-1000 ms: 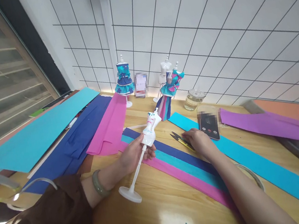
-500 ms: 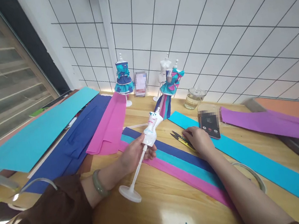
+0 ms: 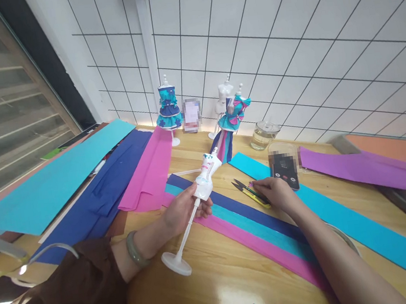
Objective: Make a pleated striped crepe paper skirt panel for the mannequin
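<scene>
My left hand [image 3: 180, 211] is closed round the waist and pole of a small white dress-form mannequin [image 3: 206, 174]. It leans to the right, and its round base [image 3: 176, 264] rests on the wooden table [image 3: 234, 286]. My right hand [image 3: 276, 192] lies to the right on the paper strips, fingers curled onto the handle end of yellow-and-black thread snips [image 3: 243, 190]. The snips lie flat across navy, teal and pink paper strips [image 3: 240, 216]. A phone [image 3: 285, 171] sits just behind my right hand.
Large cyan [image 3: 51, 185], navy [image 3: 118, 182] and pink [image 3: 153, 170] sheets cover the left. Two dressed mannequins [image 3: 168, 109] [image 3: 233, 113], a bare one [image 3: 222, 95] and a glass jar [image 3: 263, 134] stand by the grid wall. A cyan strip [image 3: 364, 231] and purple paper [image 3: 367, 166] lie right.
My right hand has slid a little to the right along the snips, so more of the blades shows. My left hand and the mannequin have barely moved.
</scene>
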`<control>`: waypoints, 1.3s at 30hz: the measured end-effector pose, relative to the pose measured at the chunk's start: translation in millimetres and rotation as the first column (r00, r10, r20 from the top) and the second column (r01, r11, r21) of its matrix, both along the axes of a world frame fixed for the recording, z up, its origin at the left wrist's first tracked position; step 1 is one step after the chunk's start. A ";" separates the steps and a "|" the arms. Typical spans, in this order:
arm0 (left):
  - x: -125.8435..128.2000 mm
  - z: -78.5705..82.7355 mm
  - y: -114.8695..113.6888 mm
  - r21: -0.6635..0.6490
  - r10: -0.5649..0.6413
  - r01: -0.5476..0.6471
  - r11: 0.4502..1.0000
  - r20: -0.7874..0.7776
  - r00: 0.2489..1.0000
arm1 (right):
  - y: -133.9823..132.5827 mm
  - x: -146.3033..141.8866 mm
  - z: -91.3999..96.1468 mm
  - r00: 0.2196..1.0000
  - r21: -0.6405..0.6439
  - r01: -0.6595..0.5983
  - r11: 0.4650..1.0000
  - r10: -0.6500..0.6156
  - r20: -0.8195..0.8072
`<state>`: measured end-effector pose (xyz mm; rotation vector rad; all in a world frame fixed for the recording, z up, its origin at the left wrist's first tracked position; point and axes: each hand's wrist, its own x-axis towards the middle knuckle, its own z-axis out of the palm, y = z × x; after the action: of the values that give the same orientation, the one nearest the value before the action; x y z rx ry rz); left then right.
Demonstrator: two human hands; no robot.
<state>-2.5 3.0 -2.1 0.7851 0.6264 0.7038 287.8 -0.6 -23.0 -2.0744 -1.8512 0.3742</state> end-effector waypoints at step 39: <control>1.2 -8.4 -2.2 0.031 -0.014 0.009 0.999 0.152 0.988 | -46.7 -111.8 48.0 0.809 0.401 -0.275 0.874 0.436 -0.395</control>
<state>-1.3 0.8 -10.6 0.7546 0.4730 0.7566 176.0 -47.4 25.0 -1.2585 -1.8340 0.5683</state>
